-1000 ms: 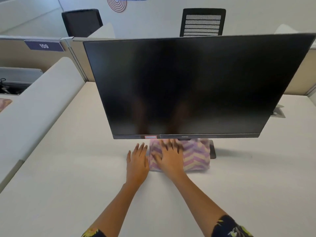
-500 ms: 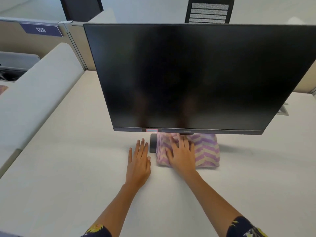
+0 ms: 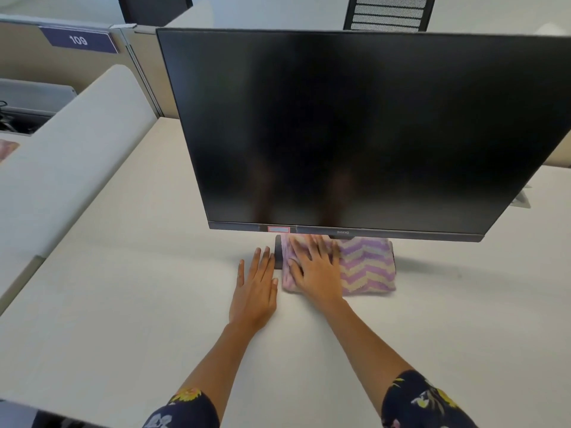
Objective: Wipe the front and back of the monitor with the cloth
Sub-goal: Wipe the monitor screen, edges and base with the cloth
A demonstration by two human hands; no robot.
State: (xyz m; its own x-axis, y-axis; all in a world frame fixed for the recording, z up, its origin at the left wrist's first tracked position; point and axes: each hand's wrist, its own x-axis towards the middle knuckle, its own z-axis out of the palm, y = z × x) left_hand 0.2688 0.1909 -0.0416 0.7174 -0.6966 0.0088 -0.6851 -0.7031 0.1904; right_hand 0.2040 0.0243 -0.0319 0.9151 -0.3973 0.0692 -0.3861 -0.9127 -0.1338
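Smooth pale desk (image 3: 123, 304), fluffy chevron cloth (image 3: 367, 267)

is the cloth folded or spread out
Folded: the cloth sits as a thick, compact pad under the monitor, right hand flat on top.

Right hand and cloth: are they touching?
Touching. The head view shows the right hand lying palm-down on the left part of the cloth, fingers spread over it.
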